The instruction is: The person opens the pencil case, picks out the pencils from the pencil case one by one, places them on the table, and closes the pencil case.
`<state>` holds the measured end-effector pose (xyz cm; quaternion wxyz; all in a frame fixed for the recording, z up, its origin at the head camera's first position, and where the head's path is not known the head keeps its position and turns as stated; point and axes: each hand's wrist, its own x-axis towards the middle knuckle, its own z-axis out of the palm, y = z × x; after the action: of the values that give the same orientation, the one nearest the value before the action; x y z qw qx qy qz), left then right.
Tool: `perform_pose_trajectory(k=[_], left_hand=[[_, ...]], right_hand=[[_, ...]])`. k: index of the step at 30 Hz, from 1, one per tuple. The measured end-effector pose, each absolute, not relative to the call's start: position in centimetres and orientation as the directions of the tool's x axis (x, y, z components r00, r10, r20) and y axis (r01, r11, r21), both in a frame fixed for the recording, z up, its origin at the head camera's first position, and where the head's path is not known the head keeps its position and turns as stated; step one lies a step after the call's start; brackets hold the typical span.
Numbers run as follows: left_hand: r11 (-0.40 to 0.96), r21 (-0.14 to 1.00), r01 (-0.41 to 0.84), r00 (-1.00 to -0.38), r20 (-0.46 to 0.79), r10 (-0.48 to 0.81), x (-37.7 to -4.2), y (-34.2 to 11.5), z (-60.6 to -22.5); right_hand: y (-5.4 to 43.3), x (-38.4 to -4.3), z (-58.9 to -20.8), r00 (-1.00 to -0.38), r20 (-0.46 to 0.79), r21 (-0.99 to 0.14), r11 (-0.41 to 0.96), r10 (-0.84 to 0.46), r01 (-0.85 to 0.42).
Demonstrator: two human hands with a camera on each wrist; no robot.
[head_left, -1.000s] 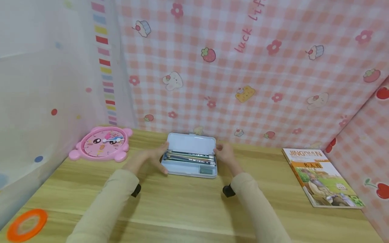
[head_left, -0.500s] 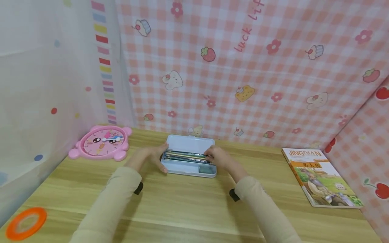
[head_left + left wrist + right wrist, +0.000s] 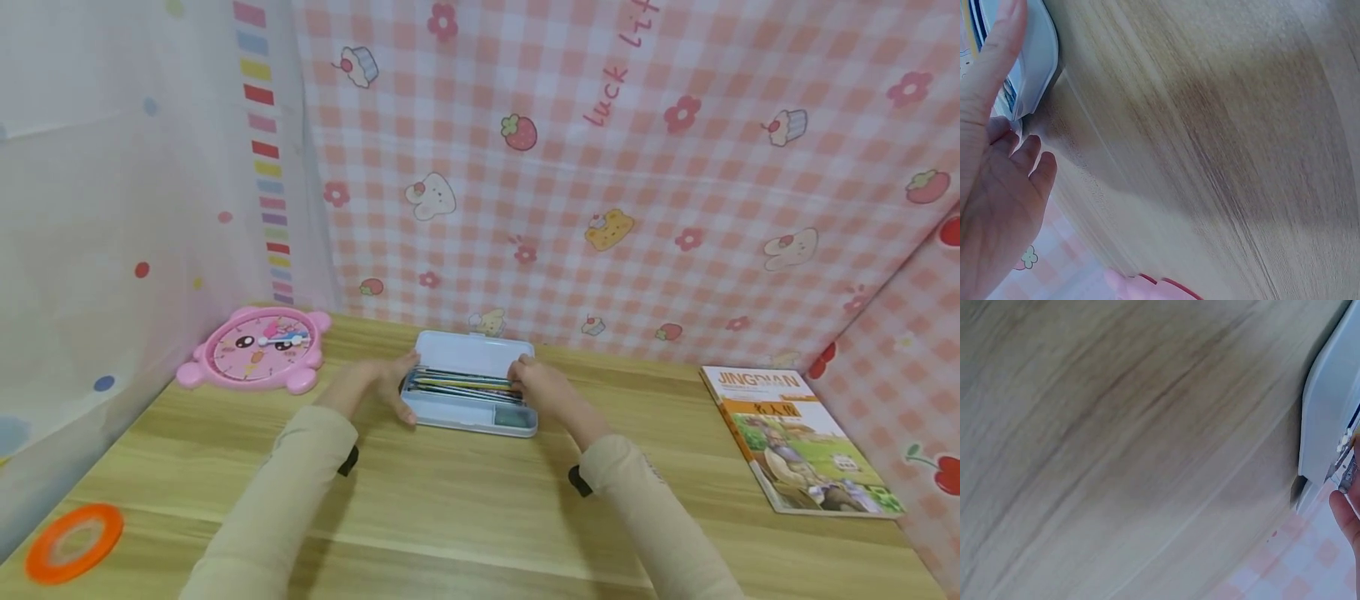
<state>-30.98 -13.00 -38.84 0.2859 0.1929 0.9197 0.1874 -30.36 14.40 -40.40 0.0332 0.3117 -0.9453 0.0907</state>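
Observation:
A light blue pencil case [image 3: 442,410] lies on the table with its lid [image 3: 474,354] raised at the back. Several pencils [image 3: 459,384] fill its long rear compartment, and a green block [image 3: 511,417] sits in the small front-right one. My left hand [image 3: 381,387] grips the case's left end; in the left wrist view, the thumb [image 3: 999,62] lies over the rim while the other fingers curl by the corner. With bent fingers, my right hand [image 3: 546,388] pinches at the pencils' right ends. The right wrist view shows only part of its fingers [image 3: 1349,515] beside the case.
A pink toy clock [image 3: 258,348] lies at the back left and an orange ring [image 3: 73,543] at the front left. To the right is a book [image 3: 802,442]. Checked cloth [image 3: 570,183] hangs right behind the case.
My right hand has moved left from the case's right edge to over the pencil ends, and the pencils have shifted slightly. The left hand stays at the left end.

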Motion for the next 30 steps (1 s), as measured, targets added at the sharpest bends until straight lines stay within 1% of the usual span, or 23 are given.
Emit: perform_pose_trajectory(k=[3,6,13,21,25,30], left_hand=[[0.854,0.452,0.257,-0.757,-0.455,0.469,-31.0,-12.8,-38.8],[0.856,0.444,0.264,-0.753,-0.460,0.470,-31.1,-12.7,-38.7],[0.848,0.448,0.282,-0.745,-0.455,0.488,-31.2,-12.9,-38.7],[0.837,0.473,0.275,-0.758,-0.430,0.491,-30.9,-13.7,-39.0],[0.836,0.485,0.256,-0.759,-0.435,0.485,-30.8,-13.7,-38.9],[0.832,0.491,0.259,-0.757,-0.432,0.491,-30.9,-13.5,-38.9]], right_hand=[[15.0,-30.1,-40.1,-0.831,0.100,-0.177,0.812,-0.547,-0.556],[15.8,-29.9,-39.7,-0.846,0.103,-0.192,0.824,-0.522,-0.532],[18.7,-29.7,-38.9,-0.852,0.127,-0.128,0.843,-0.508,-0.522],[24.3,-29.4,-38.9,-0.858,0.135,-0.081,0.858,-0.496,-0.508],[27.2,-28.8,-39.1,-0.874,0.147,-0.056,0.878,-0.464,-0.475],[29.9,-28.0,-39.6,-0.906,0.115,-0.070,0.906,-0.408,-0.417]])
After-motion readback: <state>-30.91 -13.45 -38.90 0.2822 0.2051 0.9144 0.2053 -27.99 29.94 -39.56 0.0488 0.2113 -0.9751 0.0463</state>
